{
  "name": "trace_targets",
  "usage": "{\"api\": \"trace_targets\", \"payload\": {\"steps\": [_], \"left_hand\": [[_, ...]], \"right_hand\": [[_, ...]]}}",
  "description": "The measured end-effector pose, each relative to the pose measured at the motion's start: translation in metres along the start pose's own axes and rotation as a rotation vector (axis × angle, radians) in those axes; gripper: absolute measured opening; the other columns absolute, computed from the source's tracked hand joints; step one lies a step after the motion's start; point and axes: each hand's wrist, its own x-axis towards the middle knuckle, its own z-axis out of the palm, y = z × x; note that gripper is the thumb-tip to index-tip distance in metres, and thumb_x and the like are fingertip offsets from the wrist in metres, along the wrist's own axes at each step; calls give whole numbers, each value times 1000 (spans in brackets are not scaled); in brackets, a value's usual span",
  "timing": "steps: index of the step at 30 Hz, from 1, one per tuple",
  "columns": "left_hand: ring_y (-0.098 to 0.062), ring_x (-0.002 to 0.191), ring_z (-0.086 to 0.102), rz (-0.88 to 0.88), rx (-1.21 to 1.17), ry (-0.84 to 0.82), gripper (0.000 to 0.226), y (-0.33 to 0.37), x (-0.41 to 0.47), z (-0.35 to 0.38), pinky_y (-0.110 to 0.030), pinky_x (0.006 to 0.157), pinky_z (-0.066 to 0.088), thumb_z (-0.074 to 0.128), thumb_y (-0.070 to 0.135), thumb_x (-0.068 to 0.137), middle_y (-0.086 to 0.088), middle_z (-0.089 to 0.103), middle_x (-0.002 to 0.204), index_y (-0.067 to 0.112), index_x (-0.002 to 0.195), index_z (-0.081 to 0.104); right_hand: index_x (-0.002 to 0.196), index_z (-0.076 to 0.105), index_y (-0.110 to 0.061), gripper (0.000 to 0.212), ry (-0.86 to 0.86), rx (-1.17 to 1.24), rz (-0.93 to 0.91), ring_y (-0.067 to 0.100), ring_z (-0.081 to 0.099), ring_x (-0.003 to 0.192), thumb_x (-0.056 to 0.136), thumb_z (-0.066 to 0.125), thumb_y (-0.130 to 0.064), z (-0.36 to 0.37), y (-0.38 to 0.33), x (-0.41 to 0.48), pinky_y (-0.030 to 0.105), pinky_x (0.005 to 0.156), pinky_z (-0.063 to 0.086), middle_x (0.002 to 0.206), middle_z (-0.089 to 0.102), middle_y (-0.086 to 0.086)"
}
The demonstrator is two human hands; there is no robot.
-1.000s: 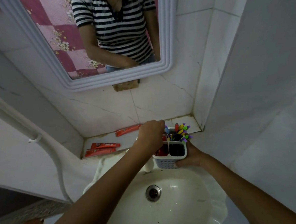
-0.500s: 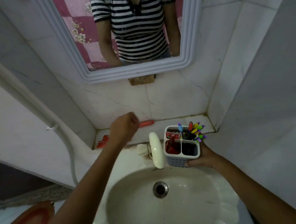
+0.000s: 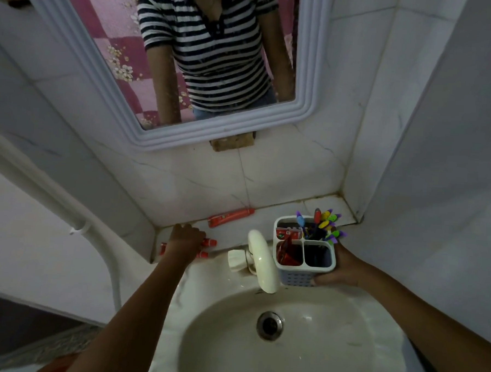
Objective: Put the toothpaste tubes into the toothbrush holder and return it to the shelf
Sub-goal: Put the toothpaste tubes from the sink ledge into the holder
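Note:
My right hand [image 3: 341, 266] holds the white toothbrush holder [image 3: 305, 270] by its right side, above the sink's back rim. Several coloured toothbrushes [image 3: 323, 225] stand in its far compartments, and red toothpaste tubes [image 3: 287, 252] fill its left ones. My left hand [image 3: 185, 241] lies on two red tubes [image 3: 208, 248] at the left end of the tiled shelf [image 3: 265, 218], fingers curled over them; I cannot tell whether they are gripped. A third red tube [image 3: 230, 217] rests against the wall farther back.
A cream tap [image 3: 263, 263] juts out between my hands, over the basin [image 3: 276, 344] with its drain. A white-framed mirror [image 3: 212, 138] hangs above the shelf. A white pipe [image 3: 66, 216] runs down the left wall. The right wall stands close to the holder.
My left hand left the holder, swung left along the shelf and came down on the two tubes at its left end. The right hand has kept hold of the holder.

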Motion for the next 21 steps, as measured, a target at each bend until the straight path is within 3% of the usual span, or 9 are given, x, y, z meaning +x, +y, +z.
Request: {"api": "trace_targets", "payload": {"steps": [2,4,7,10,12,14,18,21], "left_hand": [[-23,81,73,-49,-105,-47,38,2,5,-2,-28,74,53,72,48,77,-1,77,91,18,99,69],[-26,78,72,-36,-120,32,53,-3,7,-5,-31,71,51,77,58,64,-3,76,86,21,102,66],[-30,88,66,13,-376,267,26,10,6,-51,-36,72,47,51,42,92,-6,67,100,24,111,52],[-18,81,60,182,-649,391,30,32,-2,-119,-29,65,47,43,39,99,0,61,102,22,120,55],[-10,82,55,412,-554,348,34,53,-13,-167,-19,66,42,49,37,96,4,61,102,22,124,59],[-5,84,53,548,-334,216,34,77,-24,-201,-19,69,43,54,42,91,11,60,100,31,122,63],[-8,92,53,612,-74,-14,32,133,-47,-224,-30,76,52,62,53,84,10,59,102,41,113,68],[-14,94,59,572,45,-125,42,164,-57,-213,-36,82,55,63,56,81,4,64,106,28,110,71]], "right_hand": [[136,32,-13,104,0,2,6,15,54,119,51,91,-5,0,1,0,29,96,49,128,55,2],[136,32,-13,101,-5,10,13,13,54,118,55,90,0,0,1,0,28,95,49,127,55,1],[136,33,-15,102,4,20,18,15,54,120,52,90,-6,1,0,-1,34,100,48,129,55,3],[135,35,-14,100,8,18,26,14,55,120,52,90,-6,1,0,-2,30,97,49,127,56,1],[135,35,-14,100,11,17,28,13,55,119,52,90,-7,1,-2,-2,28,96,48,127,56,2],[135,34,-13,101,14,23,31,15,54,119,52,89,-7,1,-4,-3,30,97,48,128,55,4],[136,32,-12,101,14,20,46,13,55,116,55,90,-2,2,-7,-4,24,94,48,125,56,2],[136,33,-14,101,11,19,39,8,55,116,53,90,-3,3,-9,-5,28,97,50,124,57,-2]]}}
